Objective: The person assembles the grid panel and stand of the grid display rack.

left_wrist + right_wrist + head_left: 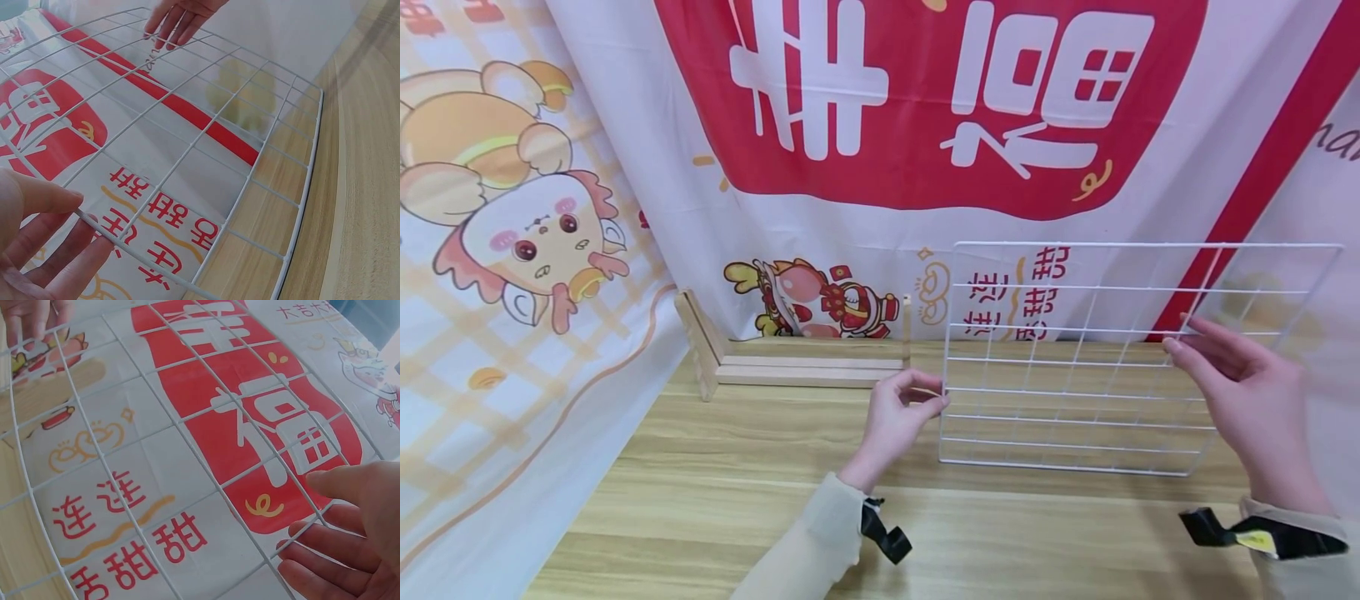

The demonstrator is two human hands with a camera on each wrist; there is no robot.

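A light wood-grain tabletop [700, 500] bears everything, its grain running mostly left to right, with a soft shadow on the near right part. At the far left, directly on it, stands a pale wooden stand [812, 372]: a tilted-looking end piece at left, a low rail of parallel strips, and a thin upright at right. Whether the lower edge of the white wire grid [1067, 362] touches the surface cannot be told.

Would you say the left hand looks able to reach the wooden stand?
Probably yes: nothing visible blocks the wooden stand, though the left hand would first need to release the wire grid.
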